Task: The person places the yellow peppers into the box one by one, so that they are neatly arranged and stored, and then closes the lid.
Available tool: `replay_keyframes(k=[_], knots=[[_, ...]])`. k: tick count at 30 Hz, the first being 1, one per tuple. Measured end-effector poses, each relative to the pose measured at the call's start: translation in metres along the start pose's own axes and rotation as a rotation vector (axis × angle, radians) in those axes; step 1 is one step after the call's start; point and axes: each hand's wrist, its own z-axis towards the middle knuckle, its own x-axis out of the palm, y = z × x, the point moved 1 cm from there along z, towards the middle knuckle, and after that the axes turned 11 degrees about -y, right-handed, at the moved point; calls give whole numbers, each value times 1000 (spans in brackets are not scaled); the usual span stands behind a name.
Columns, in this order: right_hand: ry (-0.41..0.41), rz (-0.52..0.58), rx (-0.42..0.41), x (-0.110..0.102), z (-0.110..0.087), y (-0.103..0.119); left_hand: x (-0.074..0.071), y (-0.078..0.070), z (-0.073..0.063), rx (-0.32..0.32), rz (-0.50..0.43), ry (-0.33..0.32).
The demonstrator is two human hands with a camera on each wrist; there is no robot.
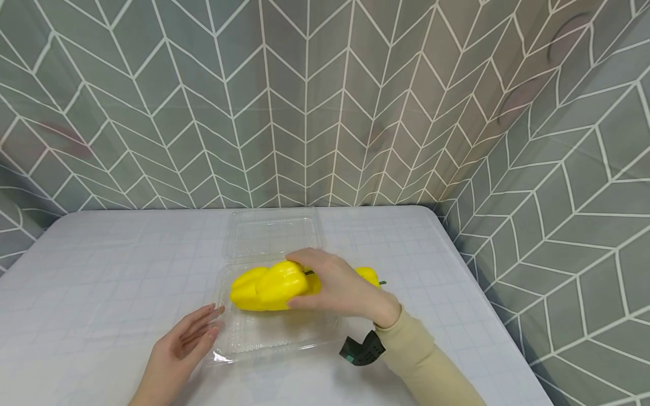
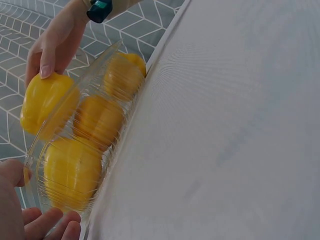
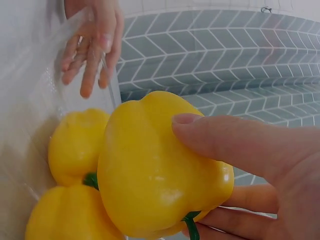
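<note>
My right hand [image 1: 337, 285] grips a yellow bell pepper [image 3: 150, 165] between thumb and fingers, its green stem toward the palm. This pepper is held over the clear plastic clamshell container [image 1: 274, 341]. Inside the container, at its left end, lies another yellow pepper [image 2: 72, 172], with a second one [image 2: 98, 121] beside it. A further yellow pepper [image 1: 367, 274] shows to the right, partly hidden behind my right hand in the head view. My left hand [image 1: 178, 349] is at the container's left side, fingers loosely extended and fingertips right at the wall.
The container's lid [image 1: 274, 234] lies folded back toward the far edge of the table [image 1: 101, 270], which has a pale cloth. A grey curtain [image 1: 304, 113] with white chevron lines hangs behind and on the right. A dark device [image 1: 363, 348] sits at my right wrist.
</note>
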Motion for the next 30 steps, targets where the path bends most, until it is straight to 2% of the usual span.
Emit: replay_keyframes(k=[7,17,22,30], knots=[[23,-14,-45,8,-1,6,1,-3,-1,15,-16,-11],[57,-34,-58,17,-1,14,1,-1,-1,14,-22,-8],[77,-39,-35,20,-2,18,2,-2,-1,18,-17,-16],[127,-27,1,26,-3,24,1,-2,-1,-21,23,-13]])
